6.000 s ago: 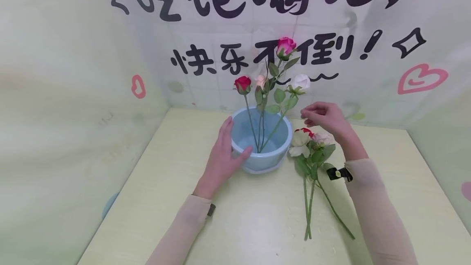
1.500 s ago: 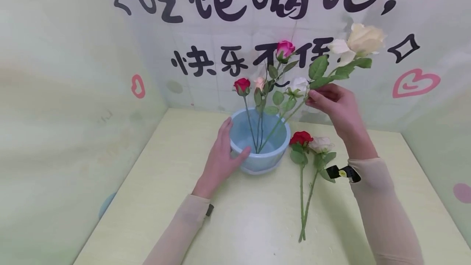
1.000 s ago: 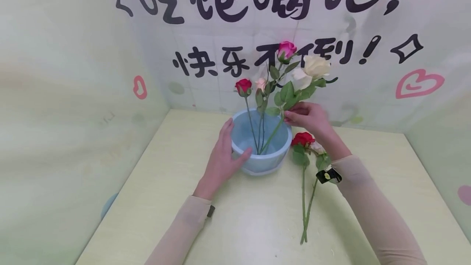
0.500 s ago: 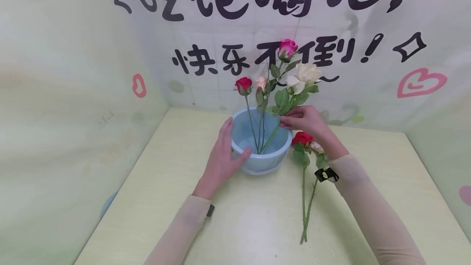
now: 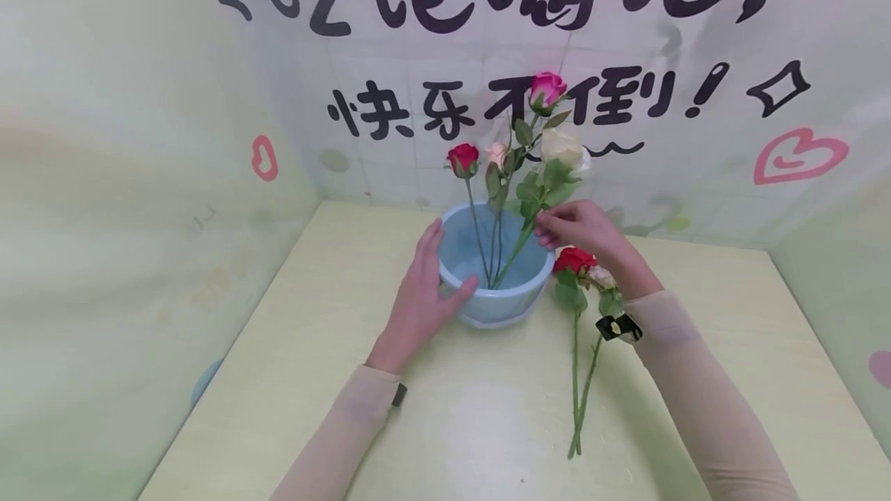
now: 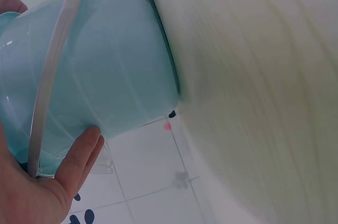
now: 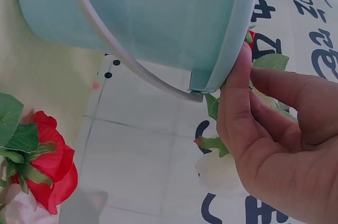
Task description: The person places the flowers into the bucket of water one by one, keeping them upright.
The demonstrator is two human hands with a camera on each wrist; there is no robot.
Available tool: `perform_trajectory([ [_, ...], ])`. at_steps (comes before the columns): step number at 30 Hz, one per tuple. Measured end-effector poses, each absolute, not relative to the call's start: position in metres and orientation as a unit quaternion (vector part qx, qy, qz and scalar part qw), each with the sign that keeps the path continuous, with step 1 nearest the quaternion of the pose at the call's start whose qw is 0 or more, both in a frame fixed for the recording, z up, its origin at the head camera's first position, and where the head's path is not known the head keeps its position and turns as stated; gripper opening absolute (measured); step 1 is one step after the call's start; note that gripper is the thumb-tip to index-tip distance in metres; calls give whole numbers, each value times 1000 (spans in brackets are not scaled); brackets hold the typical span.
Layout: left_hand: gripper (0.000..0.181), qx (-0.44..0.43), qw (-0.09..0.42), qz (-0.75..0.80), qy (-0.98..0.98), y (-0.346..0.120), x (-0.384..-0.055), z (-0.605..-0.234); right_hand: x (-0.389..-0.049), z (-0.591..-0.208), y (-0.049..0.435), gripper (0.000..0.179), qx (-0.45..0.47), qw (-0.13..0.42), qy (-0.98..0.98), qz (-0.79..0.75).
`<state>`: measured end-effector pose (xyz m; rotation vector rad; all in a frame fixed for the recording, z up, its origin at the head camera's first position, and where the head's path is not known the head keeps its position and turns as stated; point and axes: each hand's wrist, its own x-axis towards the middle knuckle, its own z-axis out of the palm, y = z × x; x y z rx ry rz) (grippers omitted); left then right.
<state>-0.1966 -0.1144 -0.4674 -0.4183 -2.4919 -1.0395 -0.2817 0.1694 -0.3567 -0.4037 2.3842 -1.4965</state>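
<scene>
A light blue bucket (image 5: 466,257) with a pale bail handle (image 7: 113,39) stands on the table. My left hand (image 5: 418,292) rests against its left side, fingers fairly straight and thumb over the front rim. At the right rim, my right hand (image 5: 581,230) pinches the stem of a cream rose (image 5: 560,145), which leans right with its stem inside the bucket. Also in the bucket are a red rose (image 5: 462,158), a pale pink bud (image 5: 496,153) and a magenta rose (image 5: 547,89). A white rose (image 5: 583,163) is mostly hidden behind the cream one.
Right of the bucket, a second red rose (image 5: 575,260) and a pale pink rose (image 5: 602,277) lie on the table (image 5: 473,424), stems crossed toward the front. Behind stands a printed backdrop (image 5: 404,60), and curtain-like walls close off both sides.
My right hand has picked up the cream rose from the table and lowered its stem into the bucket. Most recently, its bloom has turned and shifted left. My left hand has stayed put.
</scene>
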Motion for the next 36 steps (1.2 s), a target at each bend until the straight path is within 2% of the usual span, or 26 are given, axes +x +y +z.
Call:
perform_trajectory([
  [12,102,-146,200,-374,-894,-113,-198,-468,-272,-356,181,37,-163,144,821,-528],
  [20,100,-147,199,-373,-894,-112,-198,-466,-260,-365,214,41,-141,125,833,-520],
  [30,101,-149,202,-371,-894,-113,-199,-468,-232,-429,266,50,-70,175,823,-536],
  [36,100,-151,202,-372,-893,-114,-199,-468,-216,-460,283,44,-37,201,829,-520],
])
